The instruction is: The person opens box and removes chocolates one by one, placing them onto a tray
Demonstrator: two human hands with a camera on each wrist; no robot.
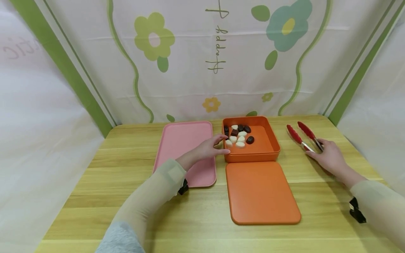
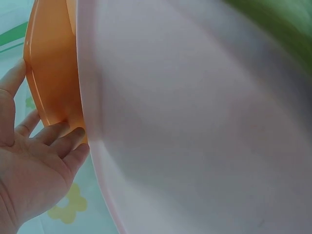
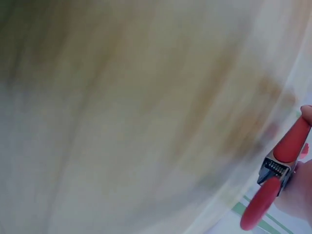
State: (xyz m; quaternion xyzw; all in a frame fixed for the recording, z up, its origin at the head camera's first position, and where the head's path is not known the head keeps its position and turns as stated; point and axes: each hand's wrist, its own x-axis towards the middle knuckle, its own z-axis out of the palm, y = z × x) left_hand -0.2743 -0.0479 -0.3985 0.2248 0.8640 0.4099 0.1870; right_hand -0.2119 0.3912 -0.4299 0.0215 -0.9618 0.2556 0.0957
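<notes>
An orange box [image 1: 273,138], without its lid on, holds several dark chocolates [image 1: 250,140] and white chocolates [image 1: 240,144], mostly along its left side. My left hand [image 1: 205,149] reaches over the pink tray to the box's left wall, thumb and fingers spread apart. In the left wrist view its fingertips touch the outside of the orange box [image 2: 51,58]. Right of the box, my right hand [image 1: 330,158] holds metal tongs with red tips [image 1: 295,135], the two tips apart and pointing away. The right wrist view shows the tongs' red grip [image 3: 291,141] against the hand.
A pink tray [image 1: 181,137] lies flat on the wooden table [image 1: 120,200], left of the box. In front of the box lies an orange lid [image 1: 262,193]. A patterned cloth [image 1: 190,80] hangs behind the table and along both sides.
</notes>
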